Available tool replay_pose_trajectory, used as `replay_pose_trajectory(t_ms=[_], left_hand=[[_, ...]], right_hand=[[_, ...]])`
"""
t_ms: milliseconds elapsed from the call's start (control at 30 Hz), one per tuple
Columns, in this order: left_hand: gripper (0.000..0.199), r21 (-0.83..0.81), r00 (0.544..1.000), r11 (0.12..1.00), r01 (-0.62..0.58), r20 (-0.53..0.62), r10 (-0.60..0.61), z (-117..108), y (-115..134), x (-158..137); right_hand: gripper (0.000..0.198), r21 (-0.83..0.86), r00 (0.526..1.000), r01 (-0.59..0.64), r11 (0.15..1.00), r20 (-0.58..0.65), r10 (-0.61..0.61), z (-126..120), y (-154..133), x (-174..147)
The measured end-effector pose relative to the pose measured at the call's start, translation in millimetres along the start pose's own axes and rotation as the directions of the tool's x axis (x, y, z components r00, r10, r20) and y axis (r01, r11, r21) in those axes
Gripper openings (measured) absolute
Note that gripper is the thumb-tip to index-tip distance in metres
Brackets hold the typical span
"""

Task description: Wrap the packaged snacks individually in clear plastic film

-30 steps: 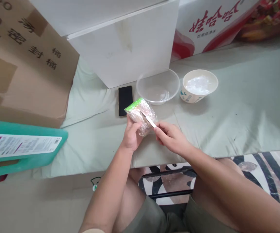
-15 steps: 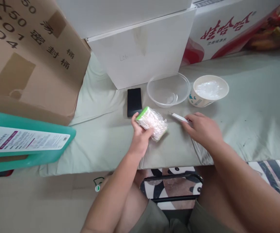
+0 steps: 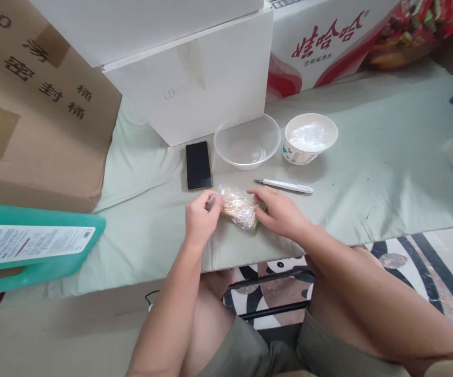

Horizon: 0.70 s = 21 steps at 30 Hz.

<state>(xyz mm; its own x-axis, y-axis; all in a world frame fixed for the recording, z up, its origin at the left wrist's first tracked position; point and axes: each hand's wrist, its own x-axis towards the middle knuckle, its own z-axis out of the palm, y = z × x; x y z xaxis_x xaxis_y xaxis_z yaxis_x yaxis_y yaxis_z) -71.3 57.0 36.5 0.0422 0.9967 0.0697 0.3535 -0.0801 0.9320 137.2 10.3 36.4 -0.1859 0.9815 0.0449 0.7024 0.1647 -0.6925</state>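
Observation:
A small packet (image 3: pixel 239 208) wrapped in clear, crinkled plastic, with a bit of green at its right end, is between my two hands, low over the cloth. My left hand (image 3: pixel 202 215) is closed, pinching the plastic at the packet's left end. At the other end, my right hand (image 3: pixel 281 212) grips the packet between thumb and fingers. Just beyond the right hand a white pen-shaped knife (image 3: pixel 287 186) lies on the cloth, its dark tip pointing left. What the wrap contains is hard to make out.
Behind the hands are a black phone (image 3: pixel 199 165), a clear plastic bowl (image 3: pixel 246 152) and a paper tub (image 3: pixel 303 155) with crumpled plastic inside. White boxes (image 3: pixel 195 99) stand at the back. A cardboard box (image 3: pixel 54 152) and a green jug (image 3: pixel 75 256) stand left on the cloth-covered table (image 3: pixel 144 230).
My right hand has put the knife down on the cloth and moved left onto the packet. My left hand has shifted to pinch the wrap at the packet's left end. The view has shifted slightly.

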Motion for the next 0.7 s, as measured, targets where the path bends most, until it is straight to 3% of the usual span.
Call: replay_pose_trajectory(t_ms=[133,233,333,467,600,700], left_hand=[[0.007,-0.221,0.951,0.967,0.124,-0.251,-0.18,-17,-6,11],[0.019,-0.309,0.906,0.924,0.228,-0.28,-0.317,-31,-7,18],[0.009,-0.337,0.892,0.902,0.27,-0.265,-0.366,-36,-7,19],[0.022,-0.405,0.967,0.901,0.155,-0.124,-0.222,-28,-8,15],[0.051,-0.29,0.995,0.955,0.062,0.092,-0.037,-15,-8,10],[0.035,-0.14,0.987,0.989,0.053,0.159,-0.03,-11,-9,10]], right_hand=[[0.026,0.039,0.995,0.066,0.997,-0.078,-0.063,-15,8,-4],[0.018,0.044,0.983,0.043,0.998,-0.179,-0.035,-26,18,-8],[0.016,0.044,0.965,-0.037,0.998,-0.258,0.048,-31,24,-11],[0.02,0.069,0.936,-0.058,0.996,-0.344,0.079,-33,22,-14],[0.027,0.088,0.906,0.096,0.991,-0.421,-0.051,-33,11,-16],[0.025,0.063,0.926,0.206,0.977,-0.336,-0.174,-30,7,-15]])
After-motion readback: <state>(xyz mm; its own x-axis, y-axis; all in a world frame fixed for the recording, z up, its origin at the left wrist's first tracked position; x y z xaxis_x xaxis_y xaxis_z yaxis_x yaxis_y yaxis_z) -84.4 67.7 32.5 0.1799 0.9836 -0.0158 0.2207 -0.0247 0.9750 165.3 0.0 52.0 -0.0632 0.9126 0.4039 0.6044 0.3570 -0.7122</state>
